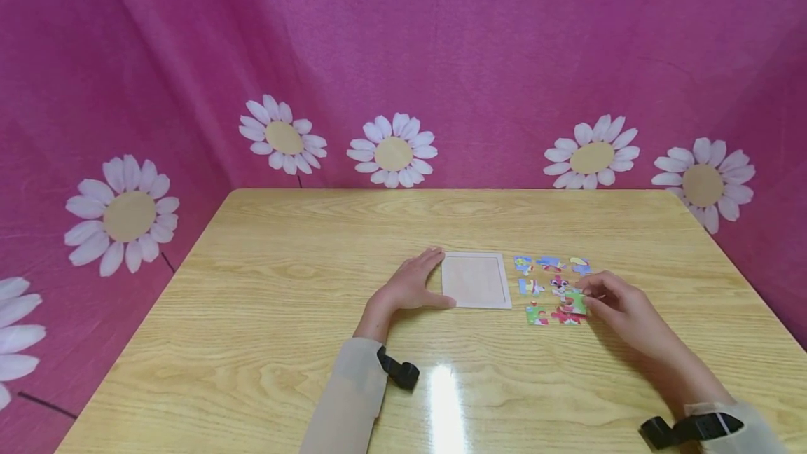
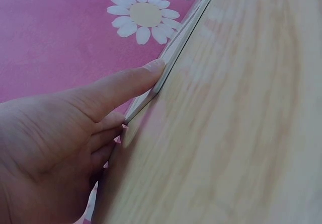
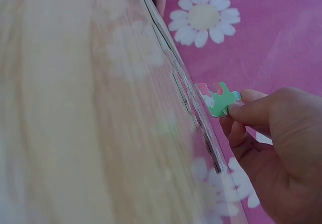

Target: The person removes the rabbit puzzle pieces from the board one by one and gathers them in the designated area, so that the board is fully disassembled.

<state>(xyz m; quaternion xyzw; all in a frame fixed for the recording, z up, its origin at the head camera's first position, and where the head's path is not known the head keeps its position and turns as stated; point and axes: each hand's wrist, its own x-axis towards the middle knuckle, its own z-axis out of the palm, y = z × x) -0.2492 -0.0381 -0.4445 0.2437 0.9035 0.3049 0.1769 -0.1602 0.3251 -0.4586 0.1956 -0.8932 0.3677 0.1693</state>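
Note:
A square, pale wooden puzzle tray (image 1: 476,281) lies flat on the table, bare inside its raised rim. At its left side my left hand (image 1: 412,282) holds it, thumb (image 2: 146,75) on the near corner and fingertips at the far one. Between thumb and fingers, my right hand (image 1: 621,303) pinches a green jigsaw piece (image 3: 220,100) with red and white patches. That piece is raised over the lower right of the laid-out jigsaw pieces, partly covering them in the head view. A piece with an animal face (image 1: 559,284) shows beside the right fingertips.
To the tray's right, several colourful jigsaw pieces lie apart in rows, among them a yellow-and-blue one (image 1: 522,264) and a green-and-red one (image 1: 536,315). The wooden table (image 1: 271,286) reaches back to a pink flowered cloth (image 1: 479,69). Both wrists wear black straps with cameras.

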